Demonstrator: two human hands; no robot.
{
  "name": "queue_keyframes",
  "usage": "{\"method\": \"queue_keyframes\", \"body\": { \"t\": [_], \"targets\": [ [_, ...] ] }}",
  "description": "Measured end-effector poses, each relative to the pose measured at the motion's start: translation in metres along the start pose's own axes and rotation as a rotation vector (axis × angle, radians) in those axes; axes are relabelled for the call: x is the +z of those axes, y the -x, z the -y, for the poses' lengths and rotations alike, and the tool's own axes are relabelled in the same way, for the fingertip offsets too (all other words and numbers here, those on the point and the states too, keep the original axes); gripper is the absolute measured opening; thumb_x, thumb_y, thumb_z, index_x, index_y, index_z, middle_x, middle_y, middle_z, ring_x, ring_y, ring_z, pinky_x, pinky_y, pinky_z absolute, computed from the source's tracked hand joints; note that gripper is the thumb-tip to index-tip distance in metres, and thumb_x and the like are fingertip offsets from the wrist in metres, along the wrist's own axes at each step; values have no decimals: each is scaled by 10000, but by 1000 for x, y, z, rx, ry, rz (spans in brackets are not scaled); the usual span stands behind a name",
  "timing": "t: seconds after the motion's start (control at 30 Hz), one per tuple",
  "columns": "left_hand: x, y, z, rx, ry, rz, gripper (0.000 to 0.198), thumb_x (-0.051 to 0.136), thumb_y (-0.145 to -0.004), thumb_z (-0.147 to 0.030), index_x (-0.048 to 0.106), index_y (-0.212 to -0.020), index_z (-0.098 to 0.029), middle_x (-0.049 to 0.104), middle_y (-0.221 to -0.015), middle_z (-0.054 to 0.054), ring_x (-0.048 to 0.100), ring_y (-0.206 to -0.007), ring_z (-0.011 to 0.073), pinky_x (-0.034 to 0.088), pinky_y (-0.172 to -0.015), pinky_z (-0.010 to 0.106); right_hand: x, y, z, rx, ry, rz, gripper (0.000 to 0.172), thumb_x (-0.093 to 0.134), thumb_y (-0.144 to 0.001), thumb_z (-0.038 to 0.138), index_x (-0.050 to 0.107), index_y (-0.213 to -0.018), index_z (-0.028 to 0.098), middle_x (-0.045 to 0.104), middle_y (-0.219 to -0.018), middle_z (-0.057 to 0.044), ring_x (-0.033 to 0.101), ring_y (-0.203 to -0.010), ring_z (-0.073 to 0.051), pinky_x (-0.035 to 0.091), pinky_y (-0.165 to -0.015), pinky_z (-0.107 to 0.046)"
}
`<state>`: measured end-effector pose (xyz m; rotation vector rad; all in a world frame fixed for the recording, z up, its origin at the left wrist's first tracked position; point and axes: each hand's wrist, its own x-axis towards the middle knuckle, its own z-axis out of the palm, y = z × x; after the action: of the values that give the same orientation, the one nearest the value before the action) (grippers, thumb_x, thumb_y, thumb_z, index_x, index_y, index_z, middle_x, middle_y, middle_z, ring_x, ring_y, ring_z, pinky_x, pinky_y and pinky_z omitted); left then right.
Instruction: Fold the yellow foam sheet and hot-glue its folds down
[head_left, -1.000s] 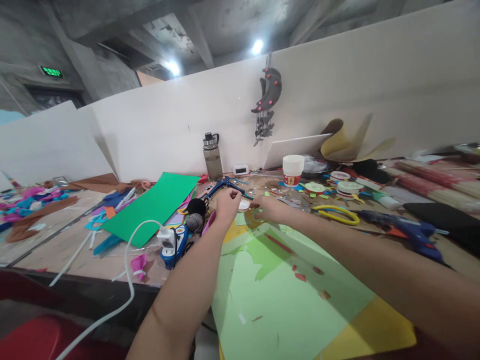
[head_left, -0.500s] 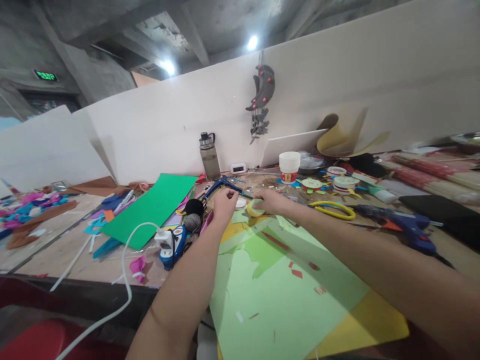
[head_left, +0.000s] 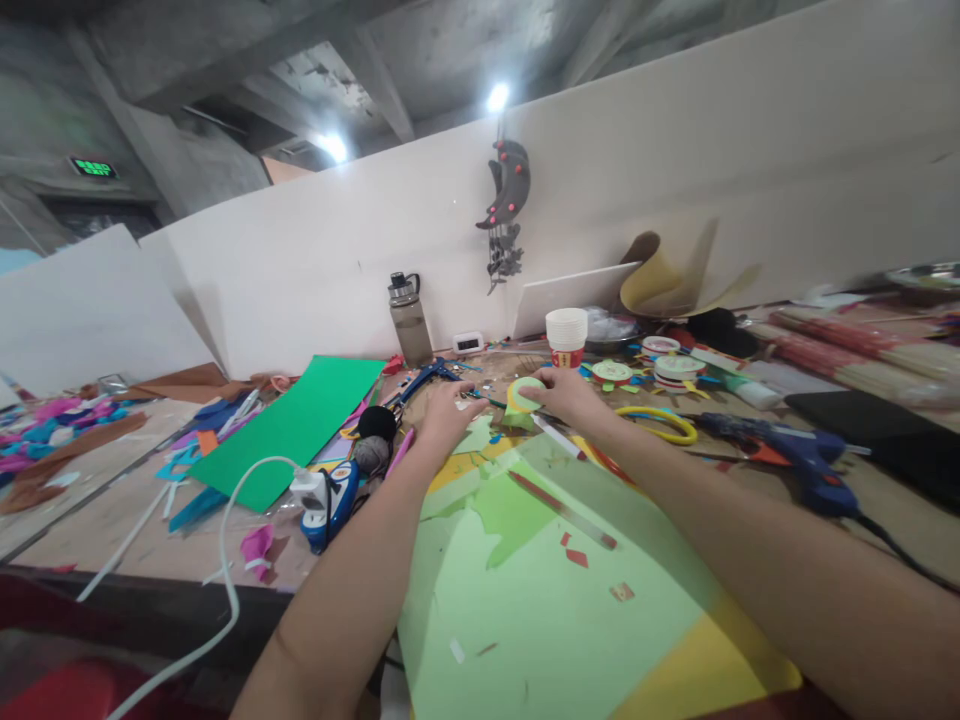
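My right hand (head_left: 568,395) pinches a round pale-green and yellow paper piece (head_left: 522,397) at its right edge, raised a little above the desk. To its left, my left hand (head_left: 445,412) hovers with thumb and fingers apart. A small white piece shows between those fingers; whether they touch it I cannot tell. Light-green paper sheets (head_left: 517,620) lie under my forearms, with a brighter green cut-out (head_left: 510,515) on top. A red-brown pencil (head_left: 562,508) rests across the sheets, and a white pen (head_left: 559,438) lies just below my right hand.
A blue hot-glue gun (head_left: 814,465) and yellow rings (head_left: 660,425) sit at the right. Behind stand a water bottle (head_left: 410,320) and stacked paper cups (head_left: 567,335). On the left are a green sheet (head_left: 292,430), a blue power strip (head_left: 330,505) with a white cable, and dark yarn balls (head_left: 376,423).
My right hand has lifted the round paper piece and tilted it up, uncovering the white pen. The fingers of my left hand have spread from a pinch. The view has shifted slightly.
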<state>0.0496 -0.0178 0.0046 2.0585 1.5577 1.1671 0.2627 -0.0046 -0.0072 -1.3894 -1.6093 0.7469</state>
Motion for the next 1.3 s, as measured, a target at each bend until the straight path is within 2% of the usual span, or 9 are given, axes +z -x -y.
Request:
{"method": "queue_keyframes", "body": {
  "t": [0.1, 0.2, 0.3, 0.47, 0.73, 0.87, 1.1, 1.3],
  "targets": [
    [0, 3, -14, -34, 173, 106, 269, 694, -799, -347, 723, -991, -160, 736, -1009, 87, 657, -889, 179, 481, -804, 277, 6, 4, 8, -47, -107, 24, 332, 635, -717, 518, 625, -744, 187, 622, -650, 11, 514, -569, -126, 391, -508, -242],
    [3, 9, -23, -96, 272, 249, 323, 681, -787, -465, 706, -871, -154, 717, -783, 39, 601, -644, 126, 437, -604, 235, 11, 11, 19, -76, -185, 46, 385, 626, -713, 568, 614, -760, 186, 583, -623, 25, 459, -522, -106, 364, -475, -235],
    [6, 12, -26, -137, 352, 286, 360, 708, -741, -515, 652, -738, -159, 652, -618, 2, 522, -518, 95, 382, -520, 223, 14, 18, 26, -99, -271, 100, 355, 657, -701, 522, 633, -809, 185, 587, -641, 26, 431, -510, -90, 357, -469, -225],
    [9, 11, -20, -160, 445, 282, 362, 711, -737, -509, 618, -695, -162, 653, -589, 8, 508, -486, 91, 377, -498, 223, 15, 16, 26, -78, -337, 107, 337, 594, -744, 499, 647, -869, 191, 628, -743, -4, 468, -564, -100, 386, -498, -227],
    [12, 8, -13, -152, 449, 290, 306, 688, -765, -449, 621, -704, -157, 663, -599, 14, 513, -493, 87, 378, -503, 219, 15, 13, 23, -65, -337, 88, 218, 604, -731, 394, 638, -769, 183, 611, -676, 6, 469, -549, -104, 382, -510, -236],
    [13, 7, -14, -141, 457, 276, 273, 681, -777, -412, 629, -710, -153, 659, -604, 11, 507, -498, 80, 384, -505, 211, 15, 13, 25, -75, -340, 40, 218, 620, -712, 396, 643, -752, 183, 625, -681, 4, 480, -571, -112, 390, -535, -248],
    [11, 9, -20, -182, 583, 263, 352, 735, -747, -473, 644, -759, -133, 690, -672, 47, 642, -592, 118, 470, -550, 207, 13, 14, 29, -75, -341, 1, 213, 642, -693, 363, 687, -772, 170, 668, -711, -8, 505, -586, -115, 411, -557, -252],
    [10, 8, -22, -207, 589, 211, 290, 764, -751, -390, 656, -762, -121, 686, -618, 43, 662, -572, 128, 475, -520, 198, 16, 16, 27, -48, -355, 24, 246, 626, -723, 315, 726, -896, 170, 692, -736, -9, 490, -531, -99, 416, -509, -237]
  ]
}}
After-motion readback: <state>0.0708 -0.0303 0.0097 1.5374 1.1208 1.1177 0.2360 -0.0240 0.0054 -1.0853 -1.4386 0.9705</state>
